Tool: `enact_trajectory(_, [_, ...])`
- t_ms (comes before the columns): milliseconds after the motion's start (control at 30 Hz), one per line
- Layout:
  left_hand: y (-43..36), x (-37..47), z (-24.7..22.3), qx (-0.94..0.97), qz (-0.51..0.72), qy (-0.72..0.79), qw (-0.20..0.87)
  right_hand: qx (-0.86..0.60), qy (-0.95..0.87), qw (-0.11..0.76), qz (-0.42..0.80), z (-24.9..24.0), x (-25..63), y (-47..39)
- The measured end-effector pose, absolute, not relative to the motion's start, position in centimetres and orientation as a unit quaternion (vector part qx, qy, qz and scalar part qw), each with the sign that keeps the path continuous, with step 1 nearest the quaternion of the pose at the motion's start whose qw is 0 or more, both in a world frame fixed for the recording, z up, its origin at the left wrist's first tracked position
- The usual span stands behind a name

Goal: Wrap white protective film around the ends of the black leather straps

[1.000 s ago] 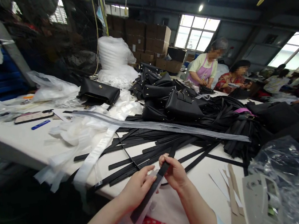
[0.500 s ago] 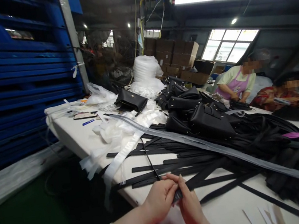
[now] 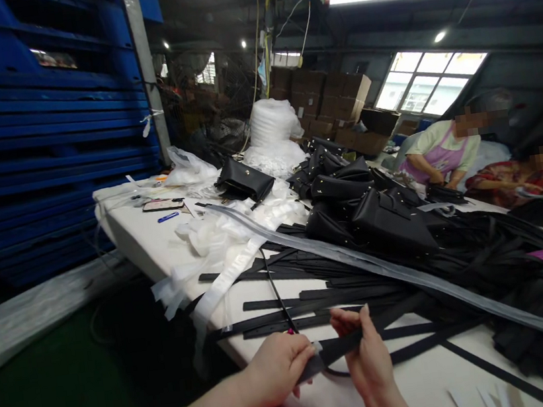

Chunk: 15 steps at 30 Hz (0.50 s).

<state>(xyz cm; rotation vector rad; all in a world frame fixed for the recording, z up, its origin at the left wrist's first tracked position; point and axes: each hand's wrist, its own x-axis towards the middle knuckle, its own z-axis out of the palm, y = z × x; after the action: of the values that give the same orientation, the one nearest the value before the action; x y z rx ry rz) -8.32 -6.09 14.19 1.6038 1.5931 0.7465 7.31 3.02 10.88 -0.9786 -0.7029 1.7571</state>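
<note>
Both hands grip one black strap (image 3: 338,347) above the worktop (image 3: 156,239): left hand (image 3: 279,367) pinching its end, right hand (image 3: 366,358) alongside; probably mid-inspection; next needs sliding fingers further along.

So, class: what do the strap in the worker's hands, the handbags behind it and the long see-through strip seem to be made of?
Strap: probably leather or faux leather, matte black, flat, bending between the hands.
Handbags: seemingly the same material, smooth, faintly shiny, with small gold-coloured studs.
Long strip: likely clear plastic film, glossy and see-through.
</note>
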Motion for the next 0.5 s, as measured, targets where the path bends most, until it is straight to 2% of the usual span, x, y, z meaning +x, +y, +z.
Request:
enact_trajectory(167, [-5.4, -7.3, 14.1, 0.612, 0.364, 0.582, 0.394, -0.388, -0.465, 0.375, 0.702, 11.2, 5.2, -1.8])
enact_trajectory(233, [-5.8, -8.0, 14.1, 0.623, 0.382, 0.579, 0.363, -0.374, -0.458, 0.388, 0.707, 11.7, 6.1, -0.6])
enact_trajectory(300, [-6.3, -8.9, 14.1, 0.626, 0.37, 0.603, 0.328, -0.379, -0.379, 0.45, 0.715, 12.2, 7.4, 2.1])
enact_trajectory(400, [-6.7, -10.0, 14.1, 0.602, 0.337, 0.628, 0.36, -0.406, -0.312, 0.516, 0.687, 12.9, 8.3, 5.6])
enact_trajectory(500, [-6.5, -9.7, 14.1, 0.575, 0.34, 0.619, 0.414, -0.401, -0.4, 0.458, 0.685, 12.7, 7.0, 4.4])
